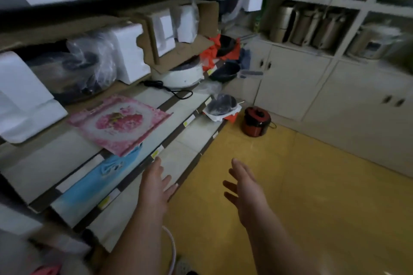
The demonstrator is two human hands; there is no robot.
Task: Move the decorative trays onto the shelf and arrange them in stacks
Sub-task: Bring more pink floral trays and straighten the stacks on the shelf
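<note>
While both hands hang empty, no tray is in transit. The left hand is spread flat, fingers apart, over the front edge of the lowest shelf; whether it touches that edge cannot be told. The right hand is likewise splayed and holds nothing, poised over the yellow floor just beside the shelving.

A pink floral tray lies on the upper shelf board, tilted, its near corner overhanging the board's front edge. Below it, on the next board down, a blue tray lies flat along the front edge, partly covered by the pink one's overhang. The frame is motion-blurred, so whether either is a single tray or several stacked is not clear.

Judgement: the step in hand falls between placements, with both hands free and no further trays in view. The next move calls for fetching another tray, or for squaring the pink tray back from the edge so a stack can sit level on it.
</note>
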